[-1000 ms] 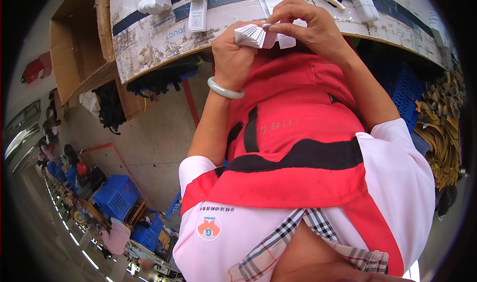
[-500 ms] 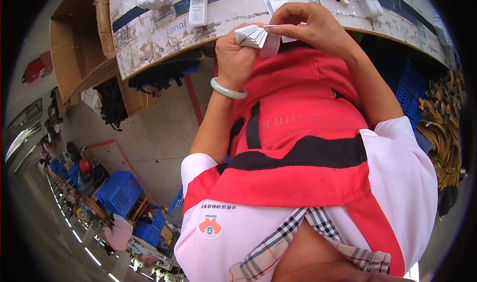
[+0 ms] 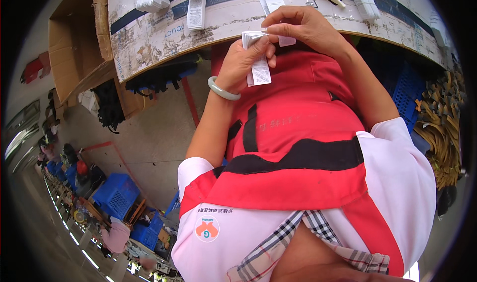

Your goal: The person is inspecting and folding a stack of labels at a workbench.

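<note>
Beside the bench, the right hand, its grip unclear, meets the left hand, which clasps a white label bundle, probably light, bendable and apt to slip apart, best pinched across its middle.

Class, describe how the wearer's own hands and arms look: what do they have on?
The left hand is ungloved, with a smooth, pale bangle at the wrist; the right hand is ungloved too, with no bangle. The sleeves are short and whitish-pink.
</note>
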The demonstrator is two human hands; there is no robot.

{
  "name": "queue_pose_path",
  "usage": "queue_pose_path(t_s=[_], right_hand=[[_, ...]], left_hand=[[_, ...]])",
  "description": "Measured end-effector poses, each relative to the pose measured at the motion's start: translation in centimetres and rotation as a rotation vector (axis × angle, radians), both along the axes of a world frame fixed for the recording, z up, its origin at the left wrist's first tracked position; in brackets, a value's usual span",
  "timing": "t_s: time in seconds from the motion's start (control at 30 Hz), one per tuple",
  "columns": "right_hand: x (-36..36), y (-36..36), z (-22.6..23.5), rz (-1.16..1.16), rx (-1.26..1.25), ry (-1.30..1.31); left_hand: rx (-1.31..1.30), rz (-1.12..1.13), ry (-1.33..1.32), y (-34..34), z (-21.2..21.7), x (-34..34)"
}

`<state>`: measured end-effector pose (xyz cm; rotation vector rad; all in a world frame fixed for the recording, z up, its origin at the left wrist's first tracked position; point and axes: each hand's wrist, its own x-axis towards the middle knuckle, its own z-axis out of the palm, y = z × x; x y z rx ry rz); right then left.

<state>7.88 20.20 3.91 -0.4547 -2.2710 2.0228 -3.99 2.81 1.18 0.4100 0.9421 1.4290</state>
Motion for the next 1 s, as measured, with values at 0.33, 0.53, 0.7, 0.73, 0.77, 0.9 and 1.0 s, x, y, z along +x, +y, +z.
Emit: queue_pose_path(t_s=[0.33,0.53,0.7,0.73,0.77,0.9,1.0], right_hand=[[-0.9,1.8,-1.6,-0.325,0.540,0.078],[0.5,0.1,0.4,-0.118,0.361,0.188],[0.4,-0.7,2.1,-0.077,0.185,0.050],[0.6,-0.5,1.6,-0.061,0.175,0.060],[0.8,-0.4,1.3,-0.046,0.165,0.070],[0.8,-0.5,1.0,-0.049,0.196,0.079],[0.7,-0.9,1.8,-0.064,0.094,0.031]], left_hand=[[-0.111,0.221,0.364,0.5,-0.3,-0.4],[0.166,0.453,0.911,1.2,0.6,-0.8],[0.112,0.413,0.818,0.4,1.0,-0.7],[0.133,0.418,0.797,0.4,1.0,-0.5],[0.154,0.424,0.777,0.4,1.0,-0.4],[0.123,0.425,0.771,0.3,1.1,0.0],[0.135,0.434,0.723,0.1,1.1,-0.1]])
